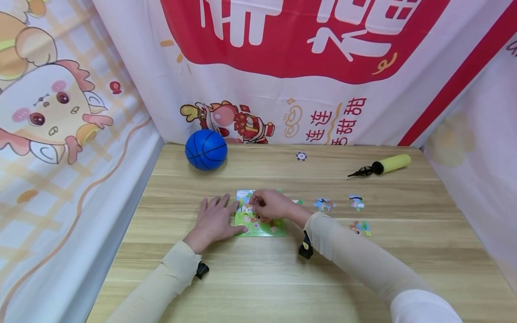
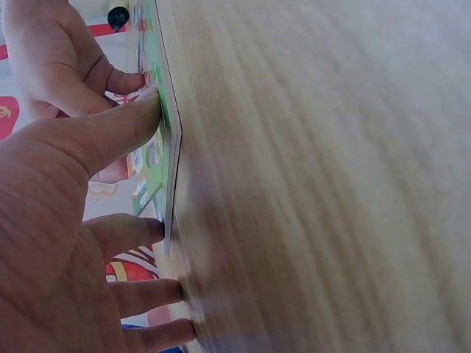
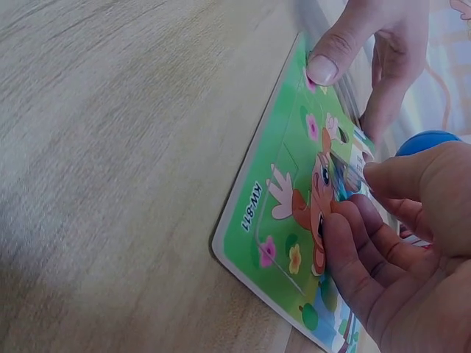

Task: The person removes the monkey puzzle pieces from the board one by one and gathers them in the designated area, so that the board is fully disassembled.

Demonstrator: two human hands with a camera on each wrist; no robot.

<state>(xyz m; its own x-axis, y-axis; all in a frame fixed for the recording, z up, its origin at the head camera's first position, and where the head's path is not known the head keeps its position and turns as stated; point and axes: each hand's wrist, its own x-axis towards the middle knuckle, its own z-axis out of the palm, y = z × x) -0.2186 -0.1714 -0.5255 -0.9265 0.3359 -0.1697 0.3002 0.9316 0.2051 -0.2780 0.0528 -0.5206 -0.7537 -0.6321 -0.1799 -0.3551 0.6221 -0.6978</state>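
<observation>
A jigsaw puzzle board point(image 1: 264, 231) with a green, cartoon-animal picture lies flat on the wooden table. My left hand point(image 1: 215, 221) is spread at its left side. In the right wrist view the left thumb point(image 3: 324, 68) presses on the board's corner, while other left fingers point(image 2: 151, 296) touch the table beyond the edge. Over the board, my right hand point(image 1: 274, 204) pinches a small puzzle piece point(image 3: 347, 175) between thumb and fingertips. Those fingers cover part of the picture, and how far the piece sits in the board cannot be made out.
Loose puzzle pieces lie to the right: one near the forearm point(image 1: 323, 204), one farther right point(image 1: 357, 202), and one below it point(image 1: 361, 228). Toward the back are a blue ball point(image 1: 206, 150), a round chip point(image 1: 301, 156) and a yellow hand pump point(image 1: 393, 164).
</observation>
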